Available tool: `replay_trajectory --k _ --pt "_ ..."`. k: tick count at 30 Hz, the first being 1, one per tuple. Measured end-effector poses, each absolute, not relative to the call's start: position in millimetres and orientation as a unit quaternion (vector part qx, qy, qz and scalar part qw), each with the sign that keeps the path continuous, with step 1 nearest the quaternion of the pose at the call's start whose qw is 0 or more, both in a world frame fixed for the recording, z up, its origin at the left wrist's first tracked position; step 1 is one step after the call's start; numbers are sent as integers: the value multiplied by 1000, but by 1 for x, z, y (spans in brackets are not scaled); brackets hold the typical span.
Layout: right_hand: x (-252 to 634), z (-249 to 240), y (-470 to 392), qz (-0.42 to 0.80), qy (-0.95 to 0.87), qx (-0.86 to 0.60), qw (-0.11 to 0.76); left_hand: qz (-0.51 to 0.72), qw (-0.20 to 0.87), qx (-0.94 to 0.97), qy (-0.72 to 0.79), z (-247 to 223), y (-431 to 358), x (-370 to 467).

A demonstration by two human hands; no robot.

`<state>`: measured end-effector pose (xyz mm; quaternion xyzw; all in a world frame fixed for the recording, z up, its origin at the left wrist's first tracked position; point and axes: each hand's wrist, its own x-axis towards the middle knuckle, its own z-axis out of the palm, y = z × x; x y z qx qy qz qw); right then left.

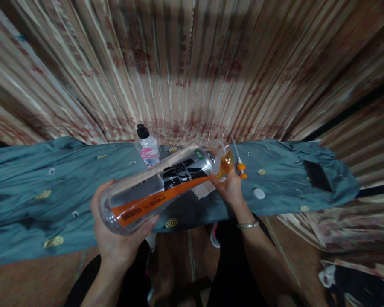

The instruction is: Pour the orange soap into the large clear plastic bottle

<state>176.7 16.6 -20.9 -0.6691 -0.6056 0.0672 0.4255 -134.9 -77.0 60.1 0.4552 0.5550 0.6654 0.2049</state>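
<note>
My left hand (118, 234) is wrapped round the base of a large clear bottle (166, 187) with a silver, black and orange label. The bottle is tilted, its open mouth up and to the right. My right hand (232, 189) is closed round a smaller clear bottle (225, 165) of amber liquid, close by the big bottle's mouth. The large bottle's neck partly hides it; whether the two touch, I cannot tell. An orange pump head (240, 167) with a white tube lies just right of this hand. Pale tissue or paper (204, 189) shows beneath the large bottle.
A clear bottle (148, 147) with black cap and pink label stands at the back. A white round lid (259, 194) and a black phone (318, 176) lie to the right on the narrow, green-cloth-covered surface (70, 187). A striped curtain (185, 72) hangs directly behind.
</note>
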Motion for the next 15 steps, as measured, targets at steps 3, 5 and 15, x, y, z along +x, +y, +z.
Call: replay_trajectory --k 3,5,15 --pt "176 -21 17 67 -612 -659 432 666 205 456 554 60 -76 -136" --pt "176 -21 17 71 -615 -653 437 665 204 459 553 60 -76 -136" --pt "177 -20 16 90 -602 -664 434 666 218 447 556 61 -77 -135"
